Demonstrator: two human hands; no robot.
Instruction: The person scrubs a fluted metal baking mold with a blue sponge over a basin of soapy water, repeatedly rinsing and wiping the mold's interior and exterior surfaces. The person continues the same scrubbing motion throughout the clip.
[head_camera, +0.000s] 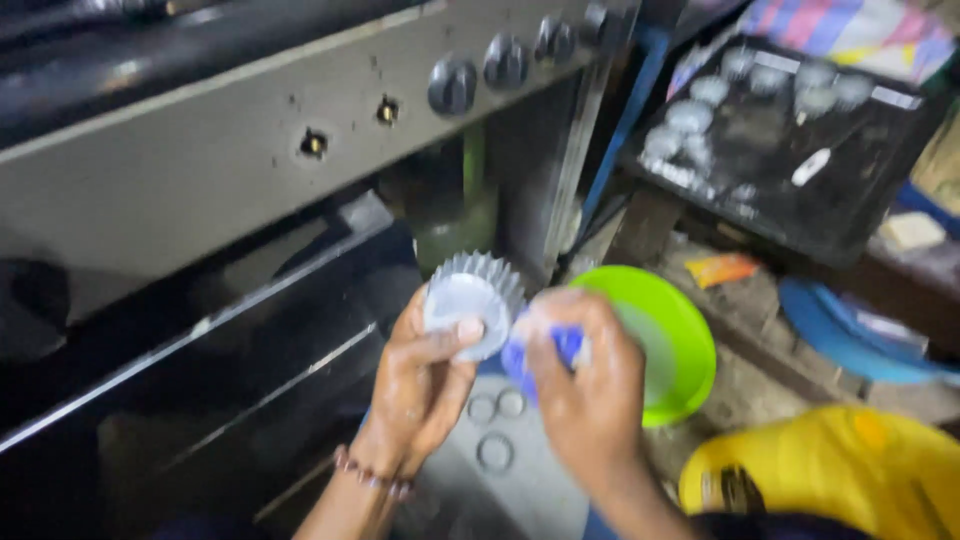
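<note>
- A grey oven (200, 170) fills the left side, its dark door (200, 350) below and a row of round knobs (505, 62) along the top edge.
- The left hand (420, 385), a bead bracelet (372, 472) on its wrist, grips a small fluted metal mould (470, 295); the thumb presses on the mould's inner face and the fingers close behind it. The mould sits in front of the oven door, tilted toward the camera.
- The right hand (585, 385) is just beside it, fingers curled around a blue object (545, 350), blurred, whose tip meets the mould's edge.
- Under both hands lies a grey surface (520, 490) with three ring marks (495, 452).
- A bright green bowl (680, 345) sits just behind the right hand, on the floor.
- At lower right lies a yellow bag (830, 470).
- Above, at upper right, a black tray (800, 190) holds many more small moulds (690, 118); a striped cloth (850, 25) lies behind it.
</note>
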